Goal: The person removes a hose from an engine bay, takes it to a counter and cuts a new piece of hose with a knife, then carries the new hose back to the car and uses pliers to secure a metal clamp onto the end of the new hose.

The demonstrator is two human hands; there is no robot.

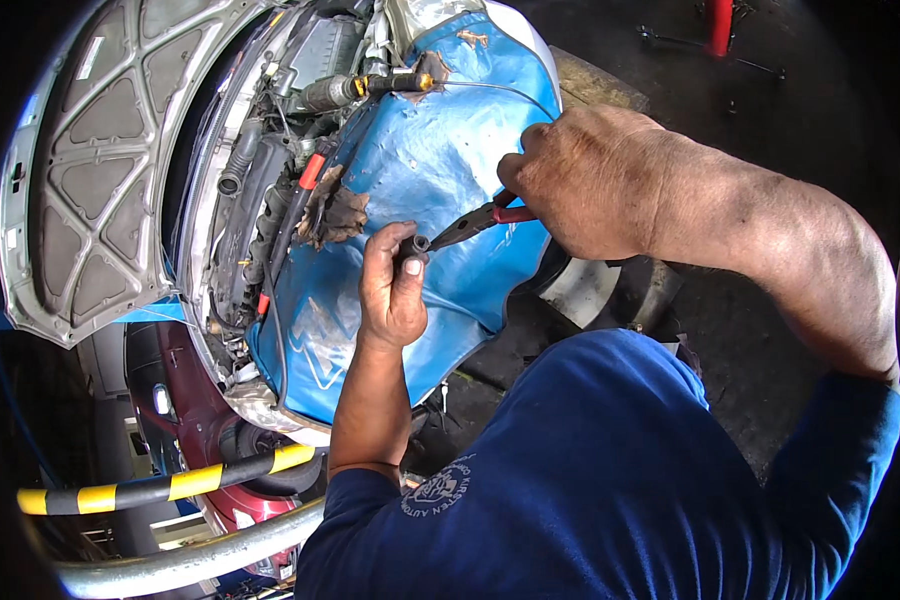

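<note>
My left hand [394, 300] pinches a small dark hollow cylindrical part [416, 246] between thumb and fingers, its open end turned toward the pliers. My right hand [585, 180] is closed around the red handles of long-nose pliers [470, 224]. The plier tips meet the rim of the part; whether they reach inside it I cannot tell. Both hands are above a glossy blue fender cover [430, 140] draped over the car's front side. Brown, torn-looking scraps [336, 212] lie on the cover beside the engine bay, left of my left hand.
A yellow-and-black cylindrical tool [370, 88] with a cable lies across the engine bay's edge. Nearer is a long red-and-black tool [304, 190]. The raised hood [100, 160] stands left. A yellow-and-black striped bar [170, 486] and a metal rail [200, 550] cross the lower left.
</note>
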